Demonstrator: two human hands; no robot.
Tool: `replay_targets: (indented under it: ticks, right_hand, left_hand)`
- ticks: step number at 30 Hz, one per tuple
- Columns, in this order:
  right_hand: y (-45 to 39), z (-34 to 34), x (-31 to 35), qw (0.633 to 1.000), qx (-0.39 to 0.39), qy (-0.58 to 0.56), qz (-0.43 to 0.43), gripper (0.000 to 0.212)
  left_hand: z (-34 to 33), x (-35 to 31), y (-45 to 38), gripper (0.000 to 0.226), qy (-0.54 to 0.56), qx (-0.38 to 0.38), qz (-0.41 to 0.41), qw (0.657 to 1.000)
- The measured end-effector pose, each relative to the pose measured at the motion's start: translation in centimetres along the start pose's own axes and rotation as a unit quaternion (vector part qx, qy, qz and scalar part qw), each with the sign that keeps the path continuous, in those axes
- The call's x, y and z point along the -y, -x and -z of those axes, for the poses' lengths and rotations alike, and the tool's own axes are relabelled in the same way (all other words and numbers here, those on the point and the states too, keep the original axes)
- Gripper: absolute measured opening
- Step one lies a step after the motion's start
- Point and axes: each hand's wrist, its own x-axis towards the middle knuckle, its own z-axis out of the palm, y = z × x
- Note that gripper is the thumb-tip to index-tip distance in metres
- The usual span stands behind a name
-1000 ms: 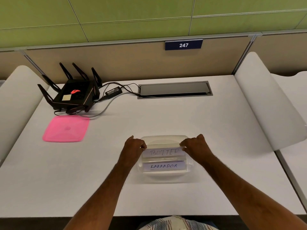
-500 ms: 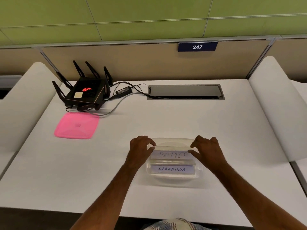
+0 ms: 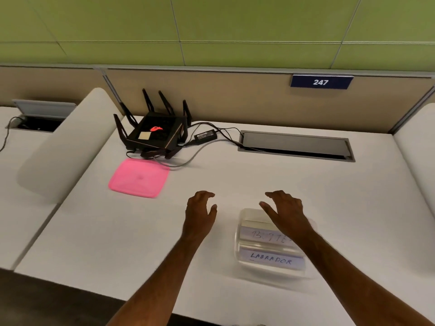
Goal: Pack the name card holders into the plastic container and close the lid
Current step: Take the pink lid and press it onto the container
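A clear plastic container (image 3: 242, 231) sits near the desk's front edge, right of centre. Inside it lie two name card holders: the front one (image 3: 270, 258) reads LABRADOR, the one behind it (image 3: 261, 235) is partly hidden by my right forearm. My right hand (image 3: 284, 208) hovers open over the container's far rim, fingers spread. My left hand (image 3: 200, 208) is open too, above bare desk to the left of the container, touching nothing. The pink lid (image 3: 139, 177) lies flat at the left, apart from both hands.
A black router (image 3: 154, 132) with upright antennas, a power brick (image 3: 205, 135) and cables stand behind the lid. A grey cable hatch (image 3: 295, 145) is set into the desk at the back. White curved dividers (image 3: 63, 147) flank the desk.
Both hands have let go of the card holders and lifted off the container, fingers now spread. My left hand has moved left, away from it. The view has swung left.
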Motion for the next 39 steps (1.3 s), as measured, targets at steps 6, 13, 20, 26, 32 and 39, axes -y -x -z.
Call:
replay_targets:
  ticks: [6,13,20,26,32,39]
  right_hand:
    - [-4.2,-2.6,3.2,0.998,0.063,-0.004,0.014,0.066]
    - [-8.8,-6.2,7.7,0.993,0.117,-0.022,0.003,0.06]
    - [-12.4,-9.5,12.5,0.988,0.142,-0.06,-0.002,0.053]
    - [-15.2,-12.4,16.5,0.979,0.18,-0.094,-0.006,0.052]
    - [-17.8,-15.4,20.3,0.967,0.223,-0.12,0.007,0.053]
    - [-20.8,-18.0,23.7,0.953,0.278,-0.118,0.028,0.064]
  left_hand:
    - [2.5,4.2,-1.4,0.046,-0.051,0.044,0.029,0.997]
    - [5.7,8.8,-3.4,0.051,-0.078,0.041,0.092,0.992]
    - [8.5,13.0,-6.1,0.054,-0.085,0.03,0.139,0.986]
    - [10.5,16.1,-8.8,0.055,-0.089,0.01,0.164,0.982]
    - [12.3,19.1,-12.0,0.056,-0.101,0.003,0.202,0.974]
    - [14.2,22.5,-15.4,0.059,-0.115,-0.007,0.255,0.96]
